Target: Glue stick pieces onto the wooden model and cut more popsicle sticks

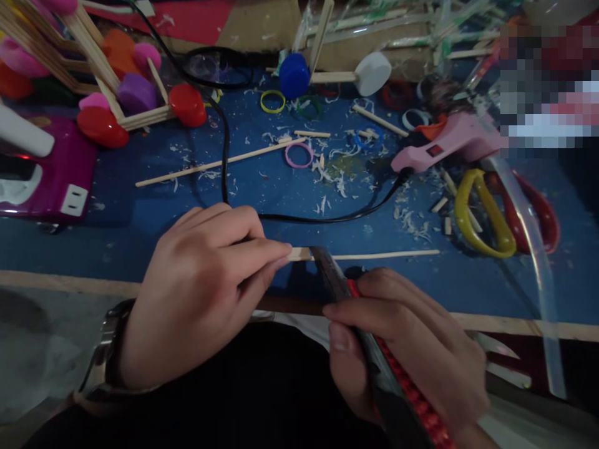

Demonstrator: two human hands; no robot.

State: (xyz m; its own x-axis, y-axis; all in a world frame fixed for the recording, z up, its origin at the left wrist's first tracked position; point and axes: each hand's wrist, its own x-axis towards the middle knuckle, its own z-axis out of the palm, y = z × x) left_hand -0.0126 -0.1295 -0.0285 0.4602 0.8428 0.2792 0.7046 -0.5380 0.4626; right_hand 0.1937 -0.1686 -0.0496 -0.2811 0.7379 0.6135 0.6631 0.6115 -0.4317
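Observation:
My left hand pinches one end of a thin wooden stick between thumb and fingers. The stick lies level above the front of the blue tabletop and points right. In my right hand is a knife with a dark blade and a red, ridged handle, held on a slant. Its blade tip meets the stick just right of my left fingertips. A cut mark at that spot cannot be made out.
A longer stick, coloured rings and pale shavings lie behind my hands. A black cord runs to a pink glue gun at right, near yellow-and-red-handled scissors. A purple power box and stick frames with bottle caps stand left.

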